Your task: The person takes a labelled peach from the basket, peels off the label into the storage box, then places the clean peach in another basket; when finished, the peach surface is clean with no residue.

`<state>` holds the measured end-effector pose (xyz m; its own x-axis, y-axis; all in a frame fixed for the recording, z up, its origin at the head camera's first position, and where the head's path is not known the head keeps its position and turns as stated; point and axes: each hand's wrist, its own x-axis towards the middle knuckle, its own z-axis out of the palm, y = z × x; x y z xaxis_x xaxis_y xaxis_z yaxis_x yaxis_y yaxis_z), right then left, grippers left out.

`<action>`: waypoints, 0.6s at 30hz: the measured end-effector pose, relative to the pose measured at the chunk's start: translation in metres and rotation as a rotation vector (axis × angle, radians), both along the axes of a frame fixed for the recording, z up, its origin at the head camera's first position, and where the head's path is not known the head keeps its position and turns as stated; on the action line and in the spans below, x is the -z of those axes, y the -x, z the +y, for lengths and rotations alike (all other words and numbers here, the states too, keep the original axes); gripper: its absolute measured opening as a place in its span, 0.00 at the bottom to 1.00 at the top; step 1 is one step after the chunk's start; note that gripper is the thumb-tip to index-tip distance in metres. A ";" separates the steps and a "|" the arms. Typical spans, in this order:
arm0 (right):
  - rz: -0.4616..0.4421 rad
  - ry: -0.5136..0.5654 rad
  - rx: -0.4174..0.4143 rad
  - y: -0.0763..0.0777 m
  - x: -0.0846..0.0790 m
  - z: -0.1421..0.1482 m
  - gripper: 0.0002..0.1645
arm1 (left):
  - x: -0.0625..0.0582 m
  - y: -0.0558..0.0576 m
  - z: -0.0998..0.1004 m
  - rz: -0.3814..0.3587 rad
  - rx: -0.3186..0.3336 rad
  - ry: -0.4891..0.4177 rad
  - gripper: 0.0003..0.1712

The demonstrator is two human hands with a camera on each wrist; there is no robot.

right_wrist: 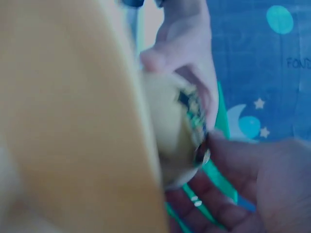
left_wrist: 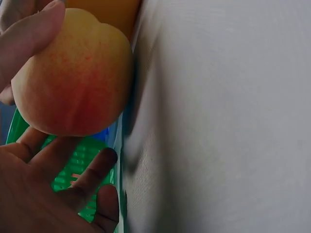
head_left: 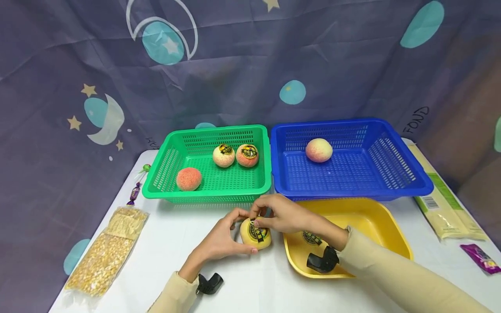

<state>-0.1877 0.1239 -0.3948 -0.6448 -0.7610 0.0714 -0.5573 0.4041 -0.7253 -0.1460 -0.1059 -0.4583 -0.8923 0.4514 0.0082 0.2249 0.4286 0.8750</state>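
Observation:
A yellow-and-red peach (head_left: pixel 250 241) with a round black-and-gold sticker (head_left: pixel 258 232) is between the hands, low over the white table. My left hand (head_left: pixel 221 239) holds it from the left, thumb on the near side and fingers curved round the far side. From the right, my right hand (head_left: pixel 283 213) reaches over the peach and pinches the sticker's upper edge with thumb and finger. The left wrist view shows the peach's blushed, unlabelled side (left_wrist: pixel 77 92). In the right wrist view the sticker (right_wrist: pixel 194 114) is blurred, with the right thumb (right_wrist: pixel 226 145) at its edge.
A green basket (head_left: pixel 207 195) holds three peaches, two with stickers. One plain peach (head_left: pixel 318 150) lies in the blue basket (head_left: pixel 352 191). A stickered peach (head_left: pixel 312 238) is in the yellow tub (head_left: pixel 395 234), under my right forearm. Bagged corn kernels (head_left: pixel 105 252) lie left, packets right.

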 end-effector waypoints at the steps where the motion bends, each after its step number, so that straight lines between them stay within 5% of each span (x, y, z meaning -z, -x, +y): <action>1: 0.002 0.015 0.020 -0.001 0.000 -0.001 0.02 | -0.001 0.000 0.000 0.012 0.003 0.007 0.42; 7: -0.015 0.068 0.097 -0.008 -0.003 -0.003 0.07 | -0.004 0.000 0.000 0.060 0.007 0.063 0.41; 18: -0.147 0.094 0.112 -0.009 -0.005 0.002 0.05 | -0.005 0.005 0.000 0.036 0.022 0.075 0.40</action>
<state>-0.1787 0.1259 -0.3902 -0.7336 -0.6786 0.0381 -0.3984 0.3839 -0.8330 -0.1506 -0.1060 -0.4534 -0.8819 0.4714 0.0057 0.2659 0.4874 0.8317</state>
